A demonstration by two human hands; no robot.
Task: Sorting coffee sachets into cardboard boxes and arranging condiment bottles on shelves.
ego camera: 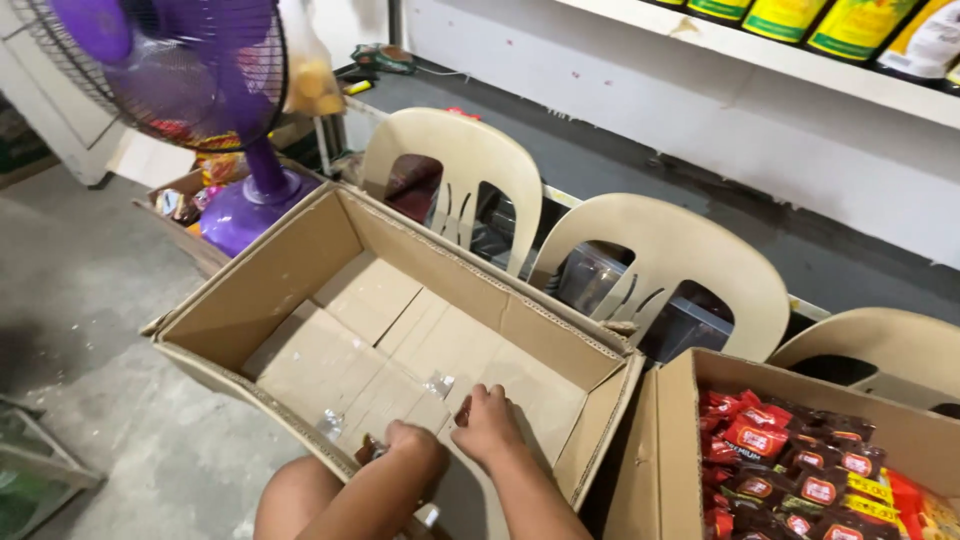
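Both hands down inside a nearly bare cardboard box.

The left hand point(412, 442) and right hand point(487, 424) rest side by side on the floor of the box point(300, 270), near its closest wall. The right grip pinches a small dark packet point(463, 410); the left grip is curled shut on another dark packet point(368, 449). Clear wrapper scraps point(438, 383) lie just beyond the fingers. A second box point(690, 420) of red packets point(790, 470) stands right of the right hand.

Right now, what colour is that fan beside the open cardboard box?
Purple: the fan has a purple stand and blades, seen best in the head view.
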